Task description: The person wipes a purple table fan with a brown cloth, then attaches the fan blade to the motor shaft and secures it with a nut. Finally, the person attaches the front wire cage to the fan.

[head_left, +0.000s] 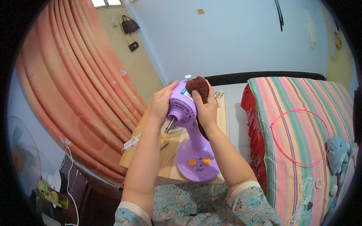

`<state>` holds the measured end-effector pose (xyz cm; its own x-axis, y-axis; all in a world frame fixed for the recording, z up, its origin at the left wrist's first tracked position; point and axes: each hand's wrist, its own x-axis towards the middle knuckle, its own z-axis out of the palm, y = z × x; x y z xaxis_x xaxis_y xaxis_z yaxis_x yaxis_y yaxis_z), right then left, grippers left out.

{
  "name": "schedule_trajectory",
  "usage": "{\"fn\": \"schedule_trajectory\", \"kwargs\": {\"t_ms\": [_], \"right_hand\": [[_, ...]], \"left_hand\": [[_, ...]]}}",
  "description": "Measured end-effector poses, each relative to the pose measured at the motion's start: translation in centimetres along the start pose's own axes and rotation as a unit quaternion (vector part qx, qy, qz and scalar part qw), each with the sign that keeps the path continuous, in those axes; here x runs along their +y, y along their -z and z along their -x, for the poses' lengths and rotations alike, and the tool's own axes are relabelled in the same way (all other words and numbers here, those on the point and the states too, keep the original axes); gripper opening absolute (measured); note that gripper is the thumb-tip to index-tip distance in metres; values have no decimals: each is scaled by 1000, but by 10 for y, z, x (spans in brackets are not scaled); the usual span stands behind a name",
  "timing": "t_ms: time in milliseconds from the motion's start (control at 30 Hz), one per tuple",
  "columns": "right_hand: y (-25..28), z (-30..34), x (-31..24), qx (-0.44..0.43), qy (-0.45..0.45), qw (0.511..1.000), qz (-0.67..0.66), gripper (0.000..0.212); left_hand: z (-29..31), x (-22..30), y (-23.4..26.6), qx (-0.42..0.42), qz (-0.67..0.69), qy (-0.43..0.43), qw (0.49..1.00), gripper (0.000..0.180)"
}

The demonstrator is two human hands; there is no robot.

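A purple electric fan without its blades or front grille stands upright before me. Its motor housing (184, 110) faces me, with a bare metal shaft (170, 124) sticking out. My left hand (161, 101) is closed round the left side of the housing. Bunched in my right hand (206, 110), a brown cloth (200, 86) presses against the housing's upper right, with my thumb lying over it. A white knob (188, 77) tops the housing. The round purple base (188, 172) carries two orange knobs (199, 162).
The fan stands on a light wooden table (166, 174) with a white power strip (132, 142). An orange curtain (94, 113) hangs at the left, near another fan (22, 154). On the right, a striped bed (290, 180) bears a pink hoop (272, 132) and a grey-blue plush toy (338, 152).
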<state>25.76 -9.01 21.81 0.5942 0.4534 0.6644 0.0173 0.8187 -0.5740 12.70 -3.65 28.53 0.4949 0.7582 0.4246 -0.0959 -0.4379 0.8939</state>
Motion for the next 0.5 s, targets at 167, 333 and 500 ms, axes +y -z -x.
{"fn": "schedule_trajectory", "kwargs": {"t_ms": [167,333,500], "right_hand": [[5,41,18,12,-52,998,-19,45],[26,92,1,-1,-158,985,-65,41],[36,138,-55,61,-203,969,-131,43]], "left_hand": [[4,-3,3,66,-31,-9,997,44],[1,-7,7,70,-87,-41,993,51],[55,4,4,179,-127,-196,956,58]]}}
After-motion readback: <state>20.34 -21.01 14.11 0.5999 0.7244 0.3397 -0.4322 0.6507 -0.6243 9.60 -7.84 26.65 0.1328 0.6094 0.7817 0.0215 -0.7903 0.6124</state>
